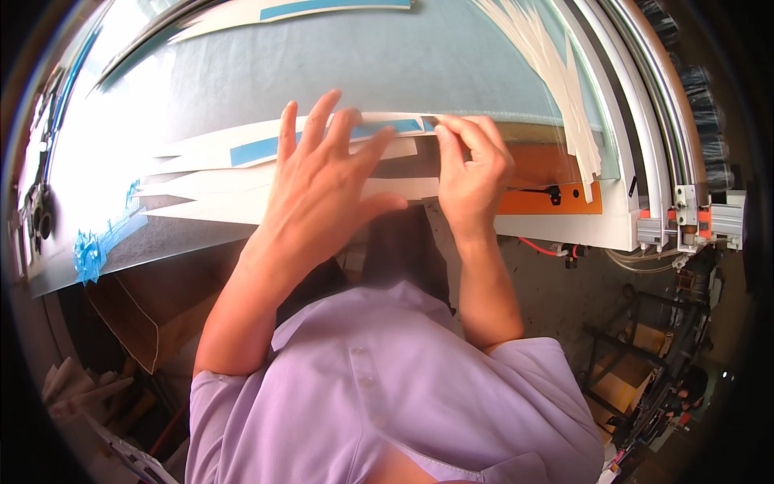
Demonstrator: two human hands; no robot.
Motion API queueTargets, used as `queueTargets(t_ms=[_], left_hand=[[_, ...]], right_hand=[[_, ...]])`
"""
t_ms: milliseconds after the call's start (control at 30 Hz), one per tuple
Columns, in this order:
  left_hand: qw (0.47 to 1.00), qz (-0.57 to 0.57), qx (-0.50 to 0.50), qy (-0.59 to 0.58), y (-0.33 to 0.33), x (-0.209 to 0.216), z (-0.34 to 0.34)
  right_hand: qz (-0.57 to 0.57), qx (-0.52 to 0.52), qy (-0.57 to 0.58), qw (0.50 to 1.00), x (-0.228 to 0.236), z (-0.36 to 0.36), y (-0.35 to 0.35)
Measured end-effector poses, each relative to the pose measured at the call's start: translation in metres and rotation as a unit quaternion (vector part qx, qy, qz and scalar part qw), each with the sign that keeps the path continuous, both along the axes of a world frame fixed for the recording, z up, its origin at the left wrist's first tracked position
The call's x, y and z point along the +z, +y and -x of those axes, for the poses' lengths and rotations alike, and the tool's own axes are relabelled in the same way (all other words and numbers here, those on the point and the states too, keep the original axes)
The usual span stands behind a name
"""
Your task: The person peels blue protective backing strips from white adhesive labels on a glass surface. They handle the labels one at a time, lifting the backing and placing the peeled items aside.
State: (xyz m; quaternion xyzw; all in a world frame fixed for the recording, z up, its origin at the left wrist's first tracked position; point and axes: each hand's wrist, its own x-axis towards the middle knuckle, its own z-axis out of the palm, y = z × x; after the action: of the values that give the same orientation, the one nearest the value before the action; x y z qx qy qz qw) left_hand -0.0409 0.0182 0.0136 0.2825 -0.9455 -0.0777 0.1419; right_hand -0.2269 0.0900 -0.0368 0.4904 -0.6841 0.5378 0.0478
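A long white strip point(197, 148) with a blue band point(256, 151) along its middle lies across the glass table in front of me. My left hand point(318, 165) is over it with fingers spread, partly covering the band, and holds nothing. At the strip's right end, my right hand point(476, 173) pinches with thumb and forefinger; the fingertips hide the exact grip. Closer to me lie more white strips point(230, 210), overlapping, with pointed left ends. They pass beneath my left hand and wrist.
Another blue-banded strip point(339, 10) lies at the far side. Many thin white strips point(556, 93) are bunched at the right. Crumpled blue film point(93, 256) hangs at the table's left front edge, near black scissors point(39, 211). An orange panel point(532, 202) and metal rails point(685, 153) are on the right.
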Motion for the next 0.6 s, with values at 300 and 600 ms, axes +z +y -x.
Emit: queueTargets(t_ms=[300,600], left_hand=[[0.994,-0.040,-0.014,0.105,-0.030,0.000,0.058],[0.991,-0.031,-0.100,0.087,-0.041,-0.004,0.077]], right_hand=[[-0.041,0.015,-0.006,0.999,-0.004,0.007,0.003],[-0.029,0.004,-0.011,1.000,-0.005,0.005,0.003]])
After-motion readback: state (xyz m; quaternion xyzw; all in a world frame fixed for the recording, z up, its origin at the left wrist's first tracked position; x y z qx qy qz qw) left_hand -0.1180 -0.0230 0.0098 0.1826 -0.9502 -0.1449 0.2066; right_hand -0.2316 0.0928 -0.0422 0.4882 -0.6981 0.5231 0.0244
